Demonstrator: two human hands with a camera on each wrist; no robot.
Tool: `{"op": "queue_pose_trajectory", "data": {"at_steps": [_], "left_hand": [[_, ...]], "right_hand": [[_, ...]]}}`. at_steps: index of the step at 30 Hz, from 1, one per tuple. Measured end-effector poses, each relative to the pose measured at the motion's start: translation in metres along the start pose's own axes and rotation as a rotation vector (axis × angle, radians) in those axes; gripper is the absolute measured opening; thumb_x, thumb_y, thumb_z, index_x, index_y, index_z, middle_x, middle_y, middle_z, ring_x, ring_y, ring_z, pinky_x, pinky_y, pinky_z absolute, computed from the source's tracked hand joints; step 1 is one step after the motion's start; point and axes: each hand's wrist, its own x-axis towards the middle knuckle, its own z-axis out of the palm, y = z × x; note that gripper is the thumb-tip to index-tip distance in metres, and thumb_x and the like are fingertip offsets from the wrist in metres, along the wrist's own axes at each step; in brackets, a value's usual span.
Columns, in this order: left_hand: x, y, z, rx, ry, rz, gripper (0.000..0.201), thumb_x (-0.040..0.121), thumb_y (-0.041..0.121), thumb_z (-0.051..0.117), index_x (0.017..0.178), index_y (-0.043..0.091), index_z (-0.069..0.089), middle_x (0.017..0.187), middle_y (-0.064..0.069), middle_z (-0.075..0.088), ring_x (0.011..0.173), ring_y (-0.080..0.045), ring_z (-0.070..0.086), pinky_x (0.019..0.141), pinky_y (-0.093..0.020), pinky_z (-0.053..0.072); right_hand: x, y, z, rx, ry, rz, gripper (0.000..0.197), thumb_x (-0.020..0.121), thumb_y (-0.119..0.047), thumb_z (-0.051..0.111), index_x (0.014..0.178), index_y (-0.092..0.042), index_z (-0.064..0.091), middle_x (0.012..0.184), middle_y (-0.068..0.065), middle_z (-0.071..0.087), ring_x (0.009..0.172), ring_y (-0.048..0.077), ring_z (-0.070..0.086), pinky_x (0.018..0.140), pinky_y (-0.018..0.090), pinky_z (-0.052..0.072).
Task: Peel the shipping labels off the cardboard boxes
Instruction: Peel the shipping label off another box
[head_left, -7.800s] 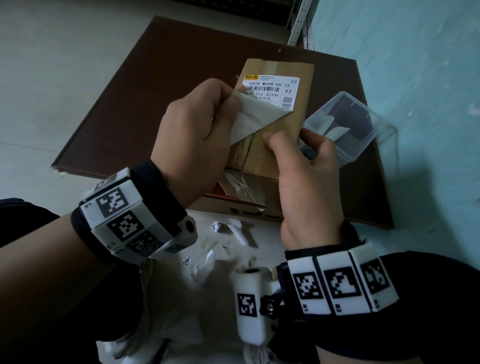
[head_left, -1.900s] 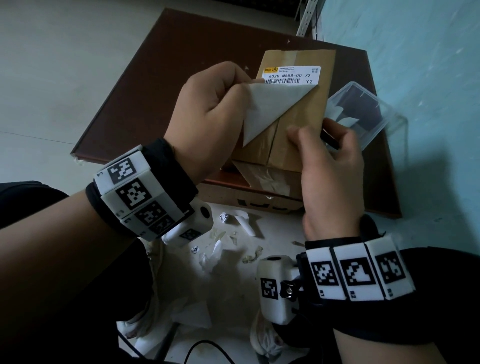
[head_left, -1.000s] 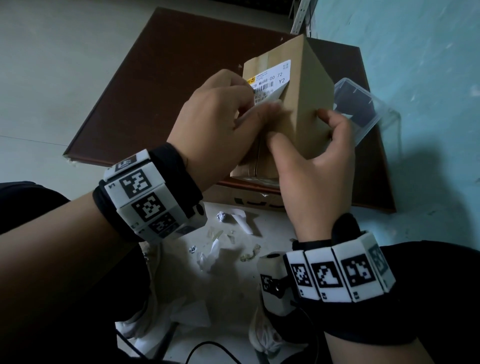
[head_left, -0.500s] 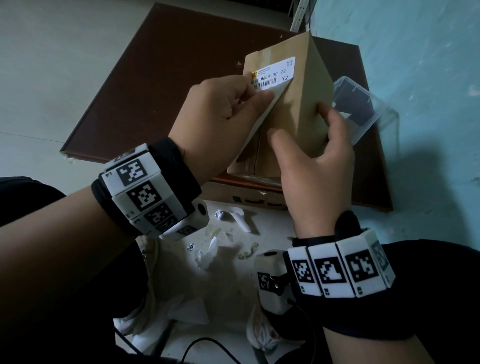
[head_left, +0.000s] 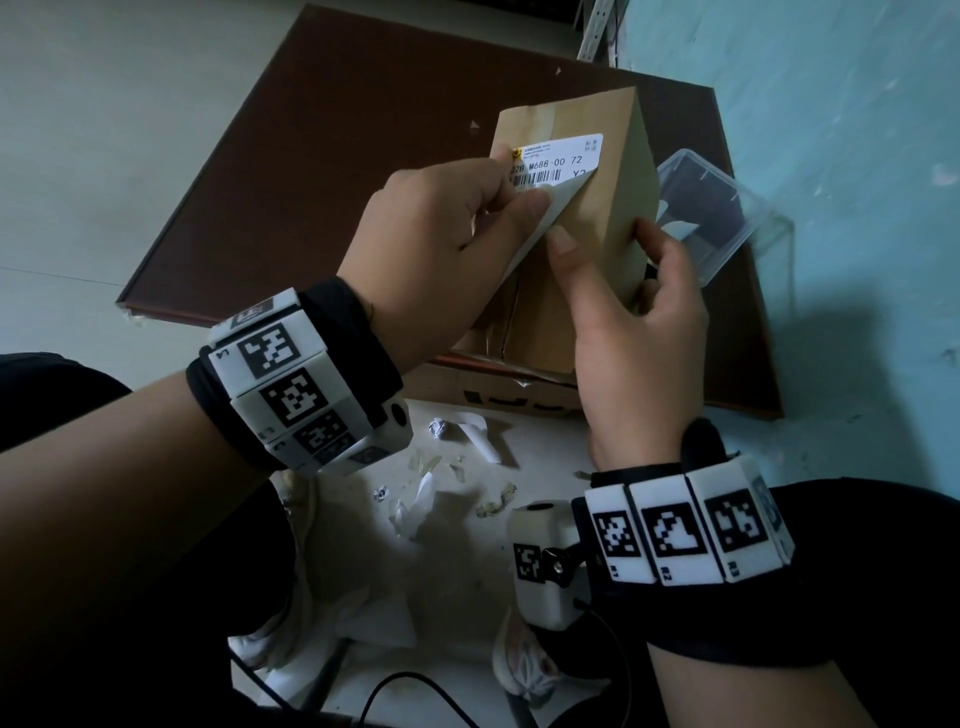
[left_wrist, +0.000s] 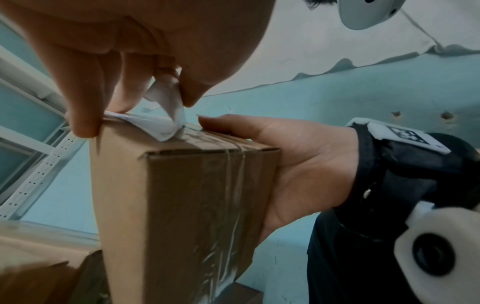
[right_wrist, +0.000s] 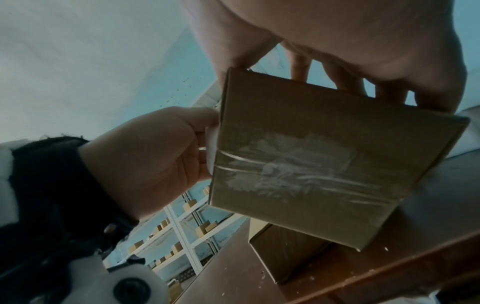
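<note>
A person holds a tall cardboard box (head_left: 582, 218) upright over the near edge of a dark brown board (head_left: 322, 171) that lies on the floor. The left hand (head_left: 431, 249) pinches the loose, folded-back part of the white shipping label (head_left: 558, 156) between thumb and curled fingers; the label's top strip, with its barcode and printed numbers, is still stuck to the upper part of the box's near face. In the left wrist view the lifted paper curls up from the box between thumb and fingertips (left_wrist: 83, 123). The right hand (head_left: 634, 332) grips the box from the right, thumb pressed flat on the near face just below the peeled edge, fingers wrapped round the far side. Clear tape runs down the box and across its lower end, as the right wrist view shows. A second, flatter cardboard box (head_left: 519, 397) lies under the held one at the board's near edge. To the right, on the board by the pale blue wall (head_left: 857, 156), sits a clear plastic container (head_left: 727, 208) with white scraps inside. Crumpled bits of paper (head_left: 441, 467) litter the floor near the person's knees
</note>
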Motion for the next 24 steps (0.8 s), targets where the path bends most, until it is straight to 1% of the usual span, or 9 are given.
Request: {"op": "queue_pose_trajectory", "data": {"at_steps": [2, 5, 7, 9, 11, 14, 17, 20, 24], "left_hand": [[-0.0002, 0.0012, 0.0, -0.023, 0.003, 0.005, 0.033, 0.104, 0.036, 0.056, 0.075, 0.02, 0.053, 0.066, 0.018, 0.049, 0.073, 0.006, 0.062, 0.054, -0.028, 0.038], [0.0, -0.0008, 0.0006, -0.043, 0.008, -0.003, 0.034, 0.103, 0.038, 0.055, 0.075, 0.019, 0.055, 0.074, 0.011, 0.06, 0.06, -0.003, 0.054, 0.057, -0.04, 0.047], [-0.0001, -0.0025, 0.0012, -0.044, 0.009, 0.0, 0.037, 0.104, 0.037, 0.055, 0.079, 0.011, 0.06, 0.076, 0.005, 0.062, 0.063, -0.004, 0.055, 0.06, -0.042, 0.049], [-0.0002, -0.0028, 0.0016, -0.05, 0.004, -0.009, 0.037, 0.104, 0.037, 0.054, 0.083, 0.008, 0.064, 0.079, 0.002, 0.065, 0.076, 0.003, 0.063, 0.06, -0.038, 0.049], [-0.0006, -0.0023, 0.0014, -0.066, 0.009, -0.019, 0.036, 0.104, 0.036, 0.054, 0.083, 0.008, 0.064, 0.083, 0.0, 0.068, 0.08, 0.005, 0.064, 0.062, -0.034, 0.049], [-0.0001, -0.0009, 0.0014, -0.118, 0.012, -0.03, 0.034, 0.103, 0.036, 0.055, 0.082, 0.011, 0.064, 0.109, -0.003, 0.075, 0.116, -0.007, 0.066, 0.074, -0.035, 0.055], [0.0001, 0.0005, 0.0014, -0.126, 0.026, -0.043, 0.035, 0.103, 0.037, 0.056, 0.087, 0.008, 0.068, 0.11, -0.002, 0.076, 0.108, -0.013, 0.07, 0.072, -0.037, 0.056], [0.0004, -0.0006, 0.0012, -0.126, 0.03, -0.045, 0.037, 0.102, 0.039, 0.055, 0.088, 0.008, 0.07, 0.106, 0.002, 0.075, 0.097, -0.005, 0.07, 0.072, -0.043, 0.056], [0.0015, -0.003, 0.0015, -0.118, 0.027, -0.043, 0.038, 0.102, 0.04, 0.054, 0.091, 0.008, 0.071, 0.122, -0.003, 0.073, 0.117, -0.01, 0.067, 0.081, -0.046, 0.058]], "right_hand": [[-0.0002, -0.0012, 0.0006, -0.008, 0.005, 0.01, 0.065, 0.091, -0.042, 0.085, 0.147, -0.028, 0.055, 0.113, -0.021, 0.064, 0.092, -0.02, 0.065, 0.073, 0.006, 0.054], [-0.0003, -0.0017, 0.0017, -0.017, 0.025, 0.024, 0.065, 0.088, -0.045, 0.088, 0.144, -0.031, 0.058, 0.121, -0.014, 0.069, 0.101, -0.007, 0.07, 0.079, 0.015, 0.059], [-0.0007, -0.0022, 0.002, -0.019, 0.031, 0.031, 0.065, 0.087, -0.046, 0.088, 0.143, -0.031, 0.058, 0.124, -0.012, 0.069, 0.103, -0.004, 0.07, 0.079, 0.015, 0.06], [-0.0008, -0.0024, 0.0023, -0.013, 0.033, 0.032, 0.066, 0.087, -0.046, 0.088, 0.144, -0.031, 0.058, 0.124, -0.011, 0.07, 0.104, -0.003, 0.071, 0.08, 0.016, 0.061], [-0.0008, -0.003, 0.0023, -0.01, 0.033, 0.037, 0.065, 0.087, -0.045, 0.089, 0.143, -0.03, 0.059, 0.123, -0.011, 0.07, 0.103, -0.002, 0.072, 0.08, 0.017, 0.061], [-0.0008, -0.0028, 0.0026, 0.001, 0.031, 0.057, 0.064, 0.086, -0.044, 0.089, 0.141, -0.031, 0.059, 0.123, -0.008, 0.072, 0.105, 0.002, 0.073, 0.083, 0.023, 0.064], [-0.0009, -0.0023, 0.0025, 0.009, 0.027, 0.066, 0.064, 0.086, -0.044, 0.09, 0.14, -0.031, 0.059, 0.123, -0.006, 0.074, 0.105, 0.005, 0.075, 0.084, 0.027, 0.065], [-0.0004, -0.0021, 0.0022, 0.011, 0.024, 0.065, 0.063, 0.085, -0.045, 0.09, 0.139, -0.032, 0.06, 0.123, -0.005, 0.074, 0.105, 0.007, 0.075, 0.085, 0.029, 0.066], [-0.0004, -0.0017, 0.0026, 0.028, 0.02, 0.07, 0.063, 0.086, -0.043, 0.09, 0.139, -0.032, 0.059, 0.123, -0.005, 0.074, 0.105, 0.007, 0.075, 0.084, 0.027, 0.065]]}}
